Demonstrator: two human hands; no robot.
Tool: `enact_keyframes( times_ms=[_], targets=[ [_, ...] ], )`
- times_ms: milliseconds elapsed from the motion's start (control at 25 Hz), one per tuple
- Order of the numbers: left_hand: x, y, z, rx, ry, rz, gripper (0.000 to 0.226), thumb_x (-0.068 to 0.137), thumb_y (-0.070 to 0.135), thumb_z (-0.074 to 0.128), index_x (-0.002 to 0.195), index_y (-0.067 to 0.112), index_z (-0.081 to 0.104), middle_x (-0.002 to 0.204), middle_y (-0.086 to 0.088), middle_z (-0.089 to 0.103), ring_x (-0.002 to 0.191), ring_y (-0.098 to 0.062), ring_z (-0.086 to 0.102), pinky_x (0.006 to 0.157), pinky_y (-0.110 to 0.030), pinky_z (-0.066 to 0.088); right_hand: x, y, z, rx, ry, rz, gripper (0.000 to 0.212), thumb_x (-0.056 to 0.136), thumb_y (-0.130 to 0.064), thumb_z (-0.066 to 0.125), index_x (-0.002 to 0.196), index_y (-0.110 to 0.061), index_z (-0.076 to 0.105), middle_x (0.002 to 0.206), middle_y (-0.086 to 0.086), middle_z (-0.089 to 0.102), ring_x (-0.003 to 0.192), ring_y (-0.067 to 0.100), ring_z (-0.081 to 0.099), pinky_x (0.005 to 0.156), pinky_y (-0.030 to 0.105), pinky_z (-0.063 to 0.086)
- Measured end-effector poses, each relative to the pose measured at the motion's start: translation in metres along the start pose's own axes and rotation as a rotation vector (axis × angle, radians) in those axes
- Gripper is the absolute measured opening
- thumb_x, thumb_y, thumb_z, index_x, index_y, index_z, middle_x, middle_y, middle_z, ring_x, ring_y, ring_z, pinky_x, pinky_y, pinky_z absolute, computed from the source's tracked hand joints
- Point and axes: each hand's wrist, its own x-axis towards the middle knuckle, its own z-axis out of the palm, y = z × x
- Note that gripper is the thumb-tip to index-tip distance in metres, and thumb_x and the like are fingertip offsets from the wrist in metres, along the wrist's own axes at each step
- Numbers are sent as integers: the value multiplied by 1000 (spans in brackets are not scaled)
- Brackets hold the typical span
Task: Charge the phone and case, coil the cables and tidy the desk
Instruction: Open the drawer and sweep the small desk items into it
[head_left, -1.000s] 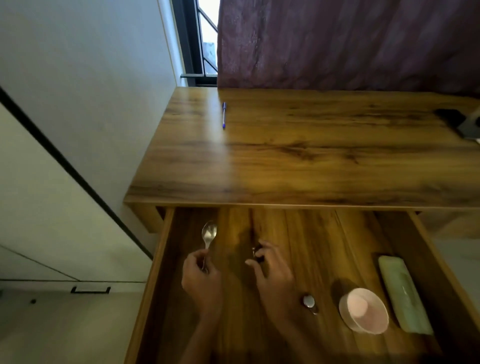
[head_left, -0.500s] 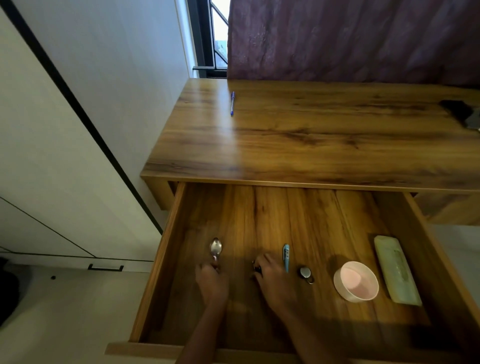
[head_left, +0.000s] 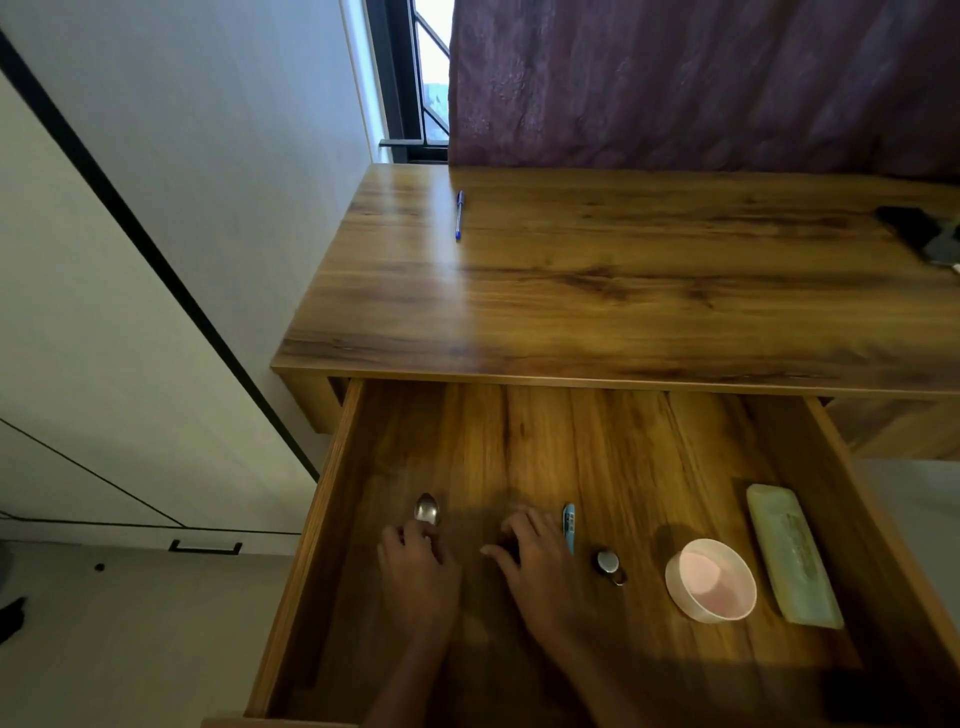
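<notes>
Fingers gripping spoon, bowl pointing away

The handle of the silver metal spoon is hidden beneath the left hand. A small dark object is largely covered by the fingers of the right hand, so neither its identity nor either hand's grip can be determined. The flat dark rectangular item on the wooden desk top is cut off by the right edge, and the small round silver object in the open wooden drawer is too small to identify.
</notes>
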Motion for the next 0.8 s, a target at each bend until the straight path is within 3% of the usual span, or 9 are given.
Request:
enact_keyframes(
  times_ms=[160,320,440,600,800],
  targets=[
    [30,37,-23,-84,129,327,20,83,11,60,104,13,59,124,-6,50,118,-21,45,90,-32,45,45,-21,-23,106,296,-141,29,86,-43,46,90,-19,63,109,-2,64,105,6,54,82,18,43],
    [120,112,-45,-163,307,585,24,82,9,62,106,11,57,125,-8,52,120,-22,46,97,-33,40,155,-46,-63,187,425,-169,33,89,-38,43,91,-12,63,109,5,63,108,12,48,92,19,35],
    [199,152,-47,-36,196,615,39,85,17,58,122,7,48,145,-13,36,137,-26,29,108,-34,29,245,-50,-72,154,315,-129,25,92,-28,48,98,-7,60,110,9,58,107,21,49,91,26,37],
    [277,168,-31,255,34,618,65,93,38,42,144,7,18,157,-12,6,145,-27,-2,117,-39,2,350,-41,-64,85,160,-56,29,94,-21,48,117,-5,52,120,12,52,113,27,48,94,34,39],
    [311,164,-13,309,-60,575,69,92,53,28,146,11,15,157,-9,8,145,-26,-1,117,-42,0,430,-38,-38,-84,69,-56,39,94,-32,45,129,-17,45,127,8,49,114,28,49,93,40,43]
  ],
)
